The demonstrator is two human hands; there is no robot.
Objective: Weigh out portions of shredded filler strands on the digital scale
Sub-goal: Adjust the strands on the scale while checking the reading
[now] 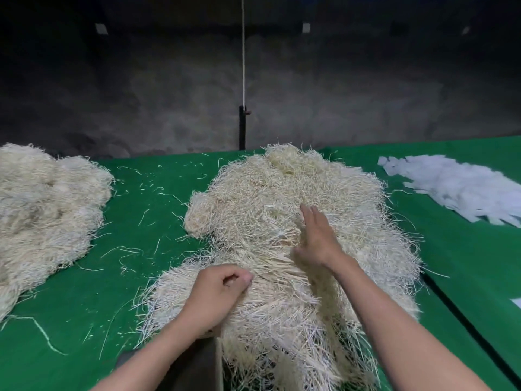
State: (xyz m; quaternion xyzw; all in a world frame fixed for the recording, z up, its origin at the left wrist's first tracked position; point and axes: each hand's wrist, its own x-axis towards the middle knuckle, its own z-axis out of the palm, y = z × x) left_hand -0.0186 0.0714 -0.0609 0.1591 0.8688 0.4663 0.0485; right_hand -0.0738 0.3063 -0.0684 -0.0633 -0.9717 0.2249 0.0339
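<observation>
My left hand (217, 292), lower centre, curls around a tuft of the shredded filler strands (282, 193). My right hand (318, 238) lies flat and open on the heap mid-frame. I'd hold down with the right and tease slowly, since tangles drag extra.

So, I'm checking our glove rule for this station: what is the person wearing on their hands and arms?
Nothing that shows. The left hand and right hand are bare, no gloves, and both forearms are bare to the frame's lower edge, with no sleeve, watch or wristband in view.
</observation>
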